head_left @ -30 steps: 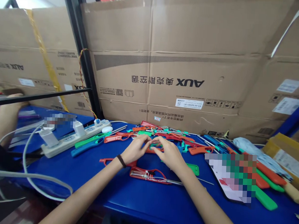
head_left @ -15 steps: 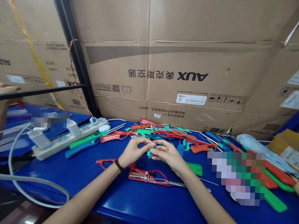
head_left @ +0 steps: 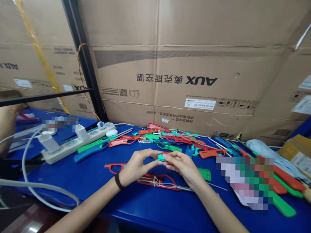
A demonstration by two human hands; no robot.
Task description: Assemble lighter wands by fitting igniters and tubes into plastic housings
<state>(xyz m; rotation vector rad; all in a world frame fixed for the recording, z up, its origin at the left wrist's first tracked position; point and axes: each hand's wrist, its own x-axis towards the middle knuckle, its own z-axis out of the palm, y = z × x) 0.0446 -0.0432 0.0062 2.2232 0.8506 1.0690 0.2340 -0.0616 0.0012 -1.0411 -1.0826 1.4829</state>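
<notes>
At six o'clock from the pile (head_left: pixel 175 140), left hand (head_left: pixel 137 166) and right hand (head_left: pixel 186 167) pinch a green part (head_left: pixel 161 157) (a tiny one); slack fingertips could drop it.

Facing you, the big cardboard panel (head_left: pixel 179 29) reads "AUX 奥克斯空调", upside down, with "师傅您辛苦了!" and "谢谢您!" among its smaller lines; its white label (head_left: pixel 200 104) shows "25". On your left, another cardboard panel (head_left: pixel 9 33) twice bears "AUX", also inverted. The right-hand labels (head_left: pixel 307 103) are too small for you to read.
</notes>
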